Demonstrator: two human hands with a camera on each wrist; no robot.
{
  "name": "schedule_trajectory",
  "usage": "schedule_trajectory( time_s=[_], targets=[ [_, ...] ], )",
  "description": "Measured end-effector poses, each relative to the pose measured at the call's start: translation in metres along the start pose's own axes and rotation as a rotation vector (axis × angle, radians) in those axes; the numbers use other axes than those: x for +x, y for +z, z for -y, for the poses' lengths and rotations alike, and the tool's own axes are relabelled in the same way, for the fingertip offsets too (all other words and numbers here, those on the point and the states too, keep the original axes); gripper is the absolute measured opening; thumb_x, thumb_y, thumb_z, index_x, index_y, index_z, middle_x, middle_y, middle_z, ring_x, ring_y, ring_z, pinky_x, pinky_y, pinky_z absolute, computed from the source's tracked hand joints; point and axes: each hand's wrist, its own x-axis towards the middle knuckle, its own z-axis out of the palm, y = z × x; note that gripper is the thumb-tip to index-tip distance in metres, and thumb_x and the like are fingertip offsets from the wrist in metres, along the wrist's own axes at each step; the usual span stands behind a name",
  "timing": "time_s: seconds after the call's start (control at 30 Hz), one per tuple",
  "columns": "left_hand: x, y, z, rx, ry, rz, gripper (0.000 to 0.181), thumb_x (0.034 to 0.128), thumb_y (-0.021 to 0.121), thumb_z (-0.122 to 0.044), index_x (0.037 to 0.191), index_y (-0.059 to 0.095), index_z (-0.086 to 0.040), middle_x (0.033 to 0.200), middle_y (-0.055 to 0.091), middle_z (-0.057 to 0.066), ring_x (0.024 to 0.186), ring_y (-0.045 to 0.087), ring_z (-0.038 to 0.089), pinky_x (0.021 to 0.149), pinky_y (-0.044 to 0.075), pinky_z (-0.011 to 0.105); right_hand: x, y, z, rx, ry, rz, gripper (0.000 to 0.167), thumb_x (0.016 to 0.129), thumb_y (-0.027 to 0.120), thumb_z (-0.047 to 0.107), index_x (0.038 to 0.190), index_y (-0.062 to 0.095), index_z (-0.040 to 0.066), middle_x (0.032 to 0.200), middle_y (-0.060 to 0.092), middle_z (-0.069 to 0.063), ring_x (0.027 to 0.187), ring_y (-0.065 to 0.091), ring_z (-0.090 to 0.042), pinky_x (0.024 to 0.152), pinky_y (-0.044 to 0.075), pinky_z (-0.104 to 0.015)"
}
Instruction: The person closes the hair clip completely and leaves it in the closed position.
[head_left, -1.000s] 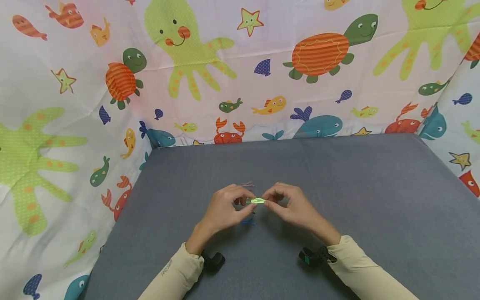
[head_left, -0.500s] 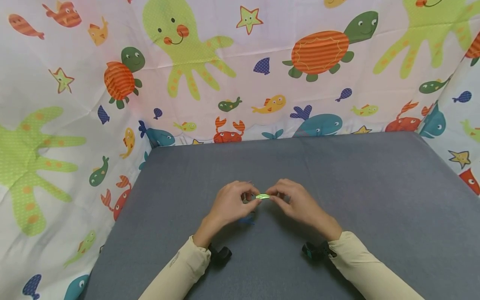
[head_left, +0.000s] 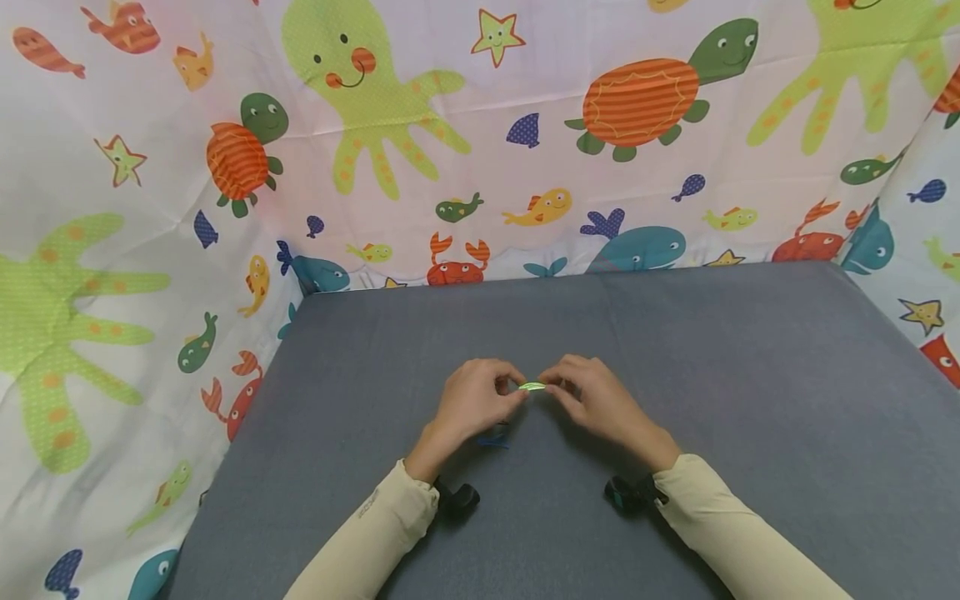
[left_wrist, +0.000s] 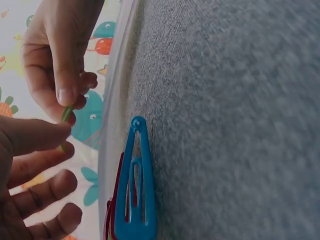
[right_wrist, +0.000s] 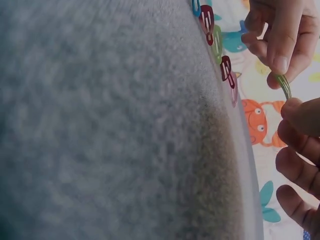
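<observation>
Slim lime-green clip (head_left: 532,386): fingers of left hand (head_left: 476,402) and right hand (head_left: 600,407) pinching it; not set down
Glossy multicoloured clip row (right_wrist: 219,57): lying on grey fabric bench (head_left: 720,375)

A grey surface (head_left: 750,375) is bordered at the back and along both sides by a white cloth (head_left: 45,150) printed with sea creatures. On the back stretch, a light-green octopus (head_left: 367,108) and a large turtle (head_left: 640,93) with a striped orange shell are shown, with a yellow-green star (head_left: 498,37) between them. Below, an orange crab (head_left: 455,273) and a teal whale (head_left: 643,250) are cut off by the surface's far edge. On the left, another octopus (head_left: 45,321) is partly seen.
</observation>
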Motion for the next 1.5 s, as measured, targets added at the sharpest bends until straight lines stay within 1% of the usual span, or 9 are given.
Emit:
schedule_trajectory(
  time_s=[0.2,0.3,0.4,0.47,0.57,0.67,1.0,1.27,1.5],
  targets=[
    [0.009,0.006,-0.003,0.025,-0.063,0.030,0.009,0.0888,0.078,-0.029,0.095,0.082,-0.023,0.063,0.058,-0.009,0.054,0.050,0.007,0.046,0.037,0.025,0.002,0.000,-0.002,-0.025,0.044,0.031,0.010,0.092,0.075,0.009,0.101,0.077,0.013,0.090,0.070,0.003,0.071,0.058,-0.006,0.072,0.045,-0.032],
    [0.013,0.009,-0.003,0.041,-0.089,0.046,0.009,0.0879,0.079,-0.029,0.095,0.082,-0.023,0.062,0.061,-0.008,0.051,0.051,0.007,0.044,0.038,0.025,0.003,0.001,-0.005,-0.039,0.073,0.057,0.009,0.092,0.075,0.009,0.100,0.077,0.013,0.089,0.070,0.003,0.071,0.059,-0.007,0.074,0.046,-0.034],
    [0.017,0.012,-0.005,0.054,-0.113,0.057,0.009,0.0865,0.080,-0.028,0.093,0.082,-0.024,0.070,0.068,-0.007,0.056,0.054,0.007,0.046,0.040,0.026,0.005,0.002,-0.007,-0.050,0.102,0.087,0.009,0.092,0.075,0.009,0.099,0.077,0.012,0.090,0.070,0.002,0.073,0.062,-0.009,0.073,0.049,-0.034],
    [0.019,0.012,-0.005,0.066,-0.126,0.064,0.008,0.0860,0.080,-0.029,0.093,0.082,-0.025,0.078,0.073,-0.006,0.062,0.058,0.008,0.049,0.042,0.026,0.006,0.003,-0.009,-0.041,0.117,0.101,0.009,0.092,0.075,0.009,0.100,0.077,0.011,0.090,0.070,0.001,0.074,0.064,-0.010,0.072,0.051,-0.033],
    [0.022,0.014,-0.005,0.082,-0.141,0.071,0.008,0.0856,0.081,-0.030,0.093,0.082,-0.026,0.089,0.077,-0.005,0.071,0.062,0.010,0.052,0.043,0.027,0.008,0.004,-0.012,-0.018,0.143,0.113,0.009,0.092,0.074,0.009,0.100,0.077,0.011,0.091,0.071,0.000,0.076,0.066,-0.011,0.070,0.053,-0.031],
    [0.023,0.015,-0.004,0.094,-0.145,0.069,0.009,0.0851,0.081,-0.030,0.093,0.083,-0.027,0.094,0.078,-0.004,0.074,0.064,0.012,0.054,0.044,0.027,0.008,0.005,-0.014,-0.004,0.167,0.121,0.008,0.092,0.075,0.010,0.100,0.077,0.011,0.091,0.071,0.000,0.078,0.066,-0.011,0.071,0.053,-0.032],
    [0.028,0.019,-0.002,0.115,-0.144,0.045,0.009,0.0842,0.083,-0.031,0.092,0.083,-0.027,0.095,0.078,-0.004,0.080,0.068,0.016,0.056,0.046,0.028,0.012,0.007,-0.018,0.004,0.206,0.144,0.008,0.092,0.075,0.012,0.100,0.076,0.012,0.090,0.069,0.001,0.075,0.061,-0.009,0.068,0.049,-0.030],
    [0.032,0.022,-0.001,0.108,-0.169,0.041,0.010,0.0850,0.083,-0.031,0.093,0.083,-0.026,0.096,0.078,-0.002,0.077,0.066,0.016,0.054,0.044,0.028,0.016,0.010,-0.021,-0.018,0.214,0.117,0.007,0.090,0.077,0.011,0.097,0.077,0.012,0.088,0.068,0.000,0.073,0.059,-0.011,0.067,0.048,-0.032],
    [0.032,0.025,0.000,0.115,-0.175,0.039,0.011,0.0850,0.083,-0.030,0.094,0.083,-0.025,0.096,0.078,-0.002,0.073,0.065,0.015,0.051,0.043,0.027,0.016,0.014,-0.024,0.006,0.267,0.123,0.007,0.090,0.078,0.011,0.096,0.078,0.013,0.089,0.067,0.000,0.076,0.060,-0.012,0.071,0.049,-0.035]
  ],
)
